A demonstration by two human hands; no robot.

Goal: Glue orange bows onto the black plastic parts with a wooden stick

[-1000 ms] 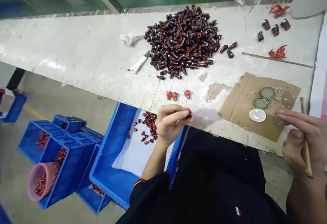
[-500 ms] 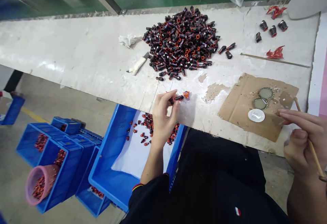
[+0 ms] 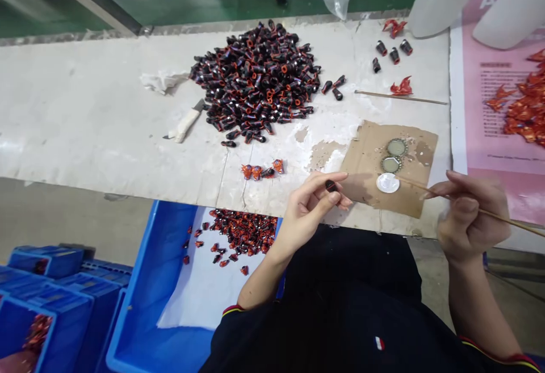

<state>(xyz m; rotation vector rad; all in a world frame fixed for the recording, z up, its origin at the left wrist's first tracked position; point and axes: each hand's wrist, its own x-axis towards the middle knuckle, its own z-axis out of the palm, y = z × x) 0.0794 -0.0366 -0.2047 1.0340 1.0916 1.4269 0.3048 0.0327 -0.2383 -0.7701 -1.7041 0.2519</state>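
Left hand (image 3: pixel 313 205): thumb and fingers pinch a small dark part (image 3: pixel 331 186) over the near side of the table (image 3: pixel 93 106), left of the cardboard (image 3: pixel 366 151).
Right hand (image 3: pixel 472 214): fingers grasp a thin stick (image 3: pixel 511 221), whose tip points left to the white disc (image 3: pixel 386 184); whether tip and disc touch cannot be told.
Cardboard: carries the white disc toward its near edge, between the hands, with two bottle caps (image 3: pixel 397 147) just beyond it.
Short row: three orange pieces (image 3: pixel 256 173) and one dark piece (image 3: pixel 268 174) lie on the table, to the left of the left hand and farther off.
Heap: a large pile of black-and-orange parts (image 3: pixel 259 78) covers the far middle of the table; a knife (image 3: pixel 185 123) lies just to its left.
Far right: a second stick (image 3: pixel 419 99) lies beside a red piece (image 3: pixel 401 86); four dark cups (image 3: pixel 394 55) stand or lie beyond.
Blue bin (image 3: pixel 136 305): at the near left, below table level, it holds many orange-and-black pieces (image 3: pixel 244 231) on a white sheet (image 3: pixel 191 299).
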